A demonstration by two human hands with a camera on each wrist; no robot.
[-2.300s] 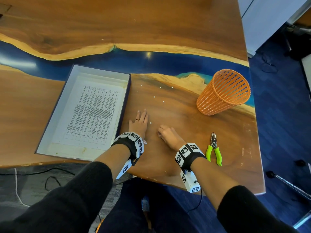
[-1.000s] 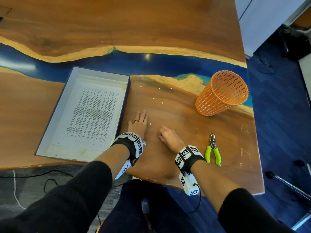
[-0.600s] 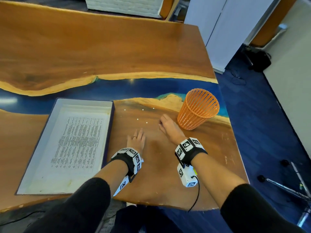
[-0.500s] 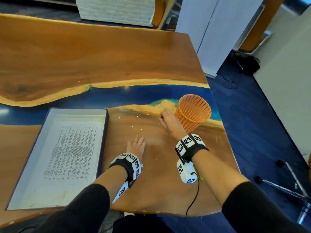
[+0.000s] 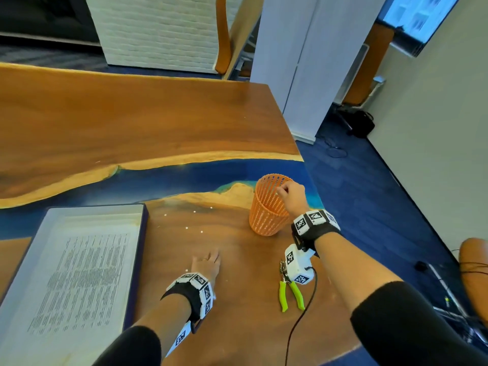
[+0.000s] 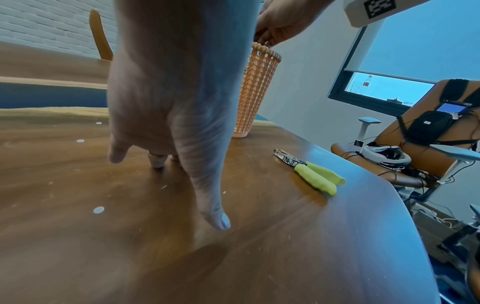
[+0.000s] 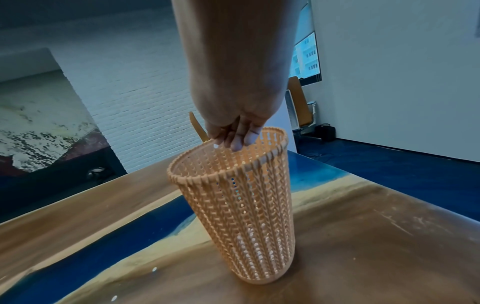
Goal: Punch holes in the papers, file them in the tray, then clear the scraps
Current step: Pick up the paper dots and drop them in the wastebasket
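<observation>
The right hand [image 5: 291, 196] hangs over the basket [image 5: 266, 207], fingertips pinched on a scrap [image 7: 215, 146]. The left hand [image 5: 207, 262] lies flat, fingers straight, on the desk [image 5: 237, 326]. Papers [image 5: 79, 281] lie in the tray [image 5: 142, 233]; scraps [image 5: 186, 227] dot the desk between tray and basket.

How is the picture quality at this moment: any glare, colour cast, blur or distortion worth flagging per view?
Head view: evenly lit, small glare spots on the blue resin strip, wide-angle bending at the edges. Left wrist view: bluish cast, left hand looms large and soft, stretched by the lens; hole punch fairly sharp. Right wrist view: dim, bluish, right hand soft, orange basket leaning from distortion.
</observation>
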